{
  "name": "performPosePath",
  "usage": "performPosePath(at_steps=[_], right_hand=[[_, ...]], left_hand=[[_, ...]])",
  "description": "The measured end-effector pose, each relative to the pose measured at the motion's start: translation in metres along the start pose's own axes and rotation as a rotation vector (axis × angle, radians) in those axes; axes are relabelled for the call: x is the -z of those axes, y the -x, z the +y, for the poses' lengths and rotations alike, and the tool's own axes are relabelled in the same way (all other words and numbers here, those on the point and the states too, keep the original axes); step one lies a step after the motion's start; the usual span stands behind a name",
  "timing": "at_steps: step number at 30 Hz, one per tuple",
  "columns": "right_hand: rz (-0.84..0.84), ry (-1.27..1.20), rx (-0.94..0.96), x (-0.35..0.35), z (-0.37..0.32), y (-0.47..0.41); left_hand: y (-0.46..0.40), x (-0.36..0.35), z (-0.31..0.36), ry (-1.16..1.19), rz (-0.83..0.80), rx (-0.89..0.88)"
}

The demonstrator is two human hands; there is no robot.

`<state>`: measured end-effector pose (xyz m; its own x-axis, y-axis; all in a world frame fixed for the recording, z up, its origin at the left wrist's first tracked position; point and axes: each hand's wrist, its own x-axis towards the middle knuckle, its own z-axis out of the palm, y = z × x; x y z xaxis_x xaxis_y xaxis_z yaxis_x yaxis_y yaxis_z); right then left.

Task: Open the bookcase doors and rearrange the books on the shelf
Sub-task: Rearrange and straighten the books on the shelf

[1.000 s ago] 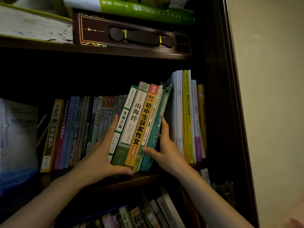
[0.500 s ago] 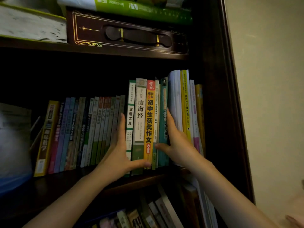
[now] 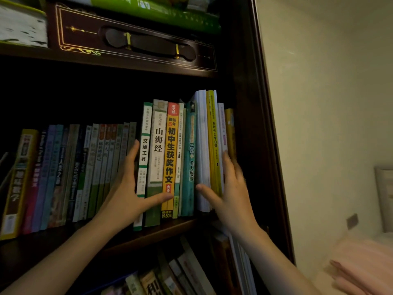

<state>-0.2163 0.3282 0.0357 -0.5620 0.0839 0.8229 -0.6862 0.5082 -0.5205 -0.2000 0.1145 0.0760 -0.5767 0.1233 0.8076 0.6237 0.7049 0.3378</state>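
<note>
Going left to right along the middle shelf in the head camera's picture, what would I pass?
Yellow-spined book → leaning row of thin books → left hand → green-and-white book → orange book → teal book → white pages → yellow book → right hand → bookcase side panel.

The room is dim, and a soft, yellowish light falls on the plain pale wall (image 3: 319,103) at the right. Low on this wall sits a small dark plate (image 3: 352,220), perhaps a socket, and near the right edge a light framed object (image 3: 385,196) is only partly in view. In the lower right corner lies blurred pink fabric (image 3: 359,267).
</note>
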Motion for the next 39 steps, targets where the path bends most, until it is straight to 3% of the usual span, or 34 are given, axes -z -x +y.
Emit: performPosePath(at_steps=[8,14,23,31,39], right_hand=[[-0.05,0.078,0.122,-0.02,0.0,0.004],[-0.081,0.004,0.145,-0.032,-0.002,0.004],[-0.167,0.025,0.218,-0.036,-0.004,0.004],[-0.109,-0.229,0.113,-0.014,-0.001,-0.019],[-0.215,-0.318,-0.007,-0.018,0.002,-0.035]], left_hand=[[-0.001,-0.004,0.0,0.018,0.053,-0.012],[0.003,0.003,-0.002,0.068,0.116,-0.05],[0.004,0.006,0.008,0.005,0.366,-0.055],[0.002,0.005,0.004,-0.075,0.386,-0.034],[0.003,0.007,0.002,-0.05,0.381,-0.051]])
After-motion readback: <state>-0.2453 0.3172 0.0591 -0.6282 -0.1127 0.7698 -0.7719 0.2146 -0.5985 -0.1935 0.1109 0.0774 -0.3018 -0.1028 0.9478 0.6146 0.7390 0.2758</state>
